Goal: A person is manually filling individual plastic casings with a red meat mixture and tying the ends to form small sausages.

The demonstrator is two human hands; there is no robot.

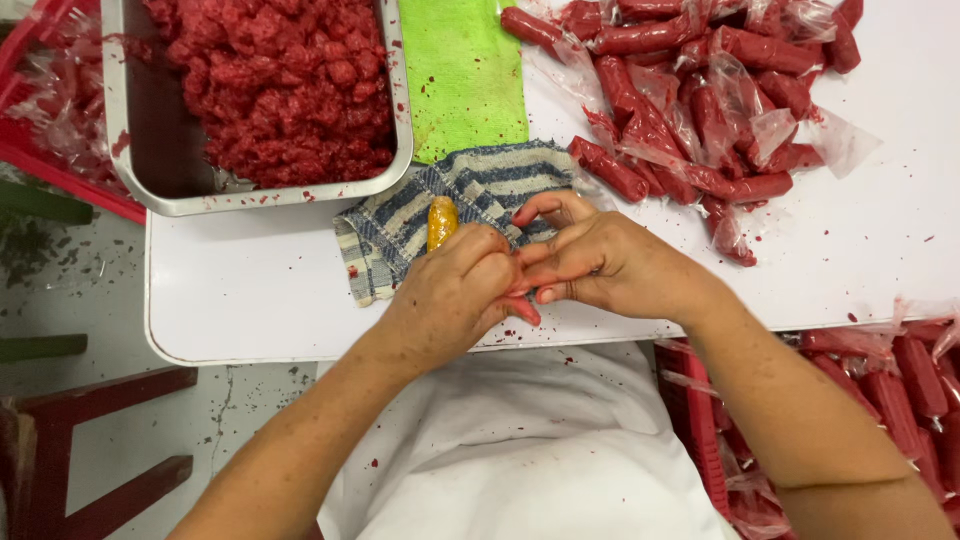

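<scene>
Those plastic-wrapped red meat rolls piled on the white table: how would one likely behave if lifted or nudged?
The wrapped rolls look soft, so one would probably sag when lifted by an end. Their loose clear film looks smeared, so likely slippery. Being cylindrical, a lone one might roll on the white table, though the pile seems settled.

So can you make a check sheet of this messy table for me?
Surface: white table, flecked with red.
Job's things: yellowish roll over a striped cloth.
Clutter: metal tray of red mince; green cloth; pile of wrapped red rolls.
Grippers: left hand closed around the yellowish roll; right hand pinching at its end.
Cables: nothing seen.
Surroundings: red crate of more rolls, red stool.
</scene>
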